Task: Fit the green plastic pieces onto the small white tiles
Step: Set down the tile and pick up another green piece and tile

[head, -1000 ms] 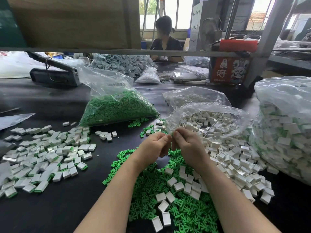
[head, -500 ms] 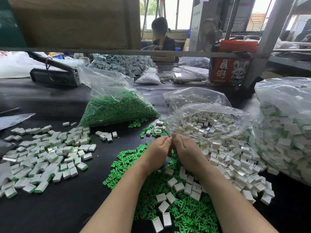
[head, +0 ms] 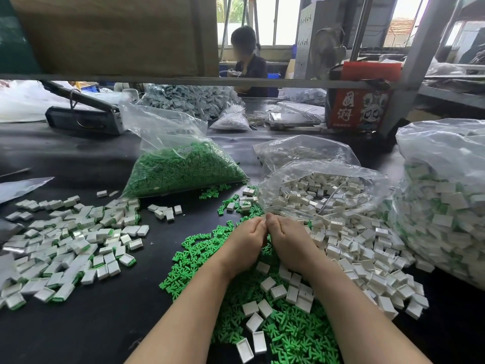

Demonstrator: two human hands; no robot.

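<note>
My left hand and my right hand meet thumb to thumb low over the loose green plastic pieces at the table's centre. Both have their fingers curled inward and pinch a small part between them. The fingers hide that part. Several loose white tiles lie on the green pile just below my wrists. More white tiles spill from an open clear bag to the right. Fitted tiles with green edges are spread out on the left.
A clear bag of green pieces stands behind the pile. At the right edge a big bag of fitted tiles bulges. Farther back are more bags, a red box, a metal shelf post and a seated person.
Both hands have come down together from above the tile bag's mouth to just over the green pile, staying joined at the fingertips.
</note>
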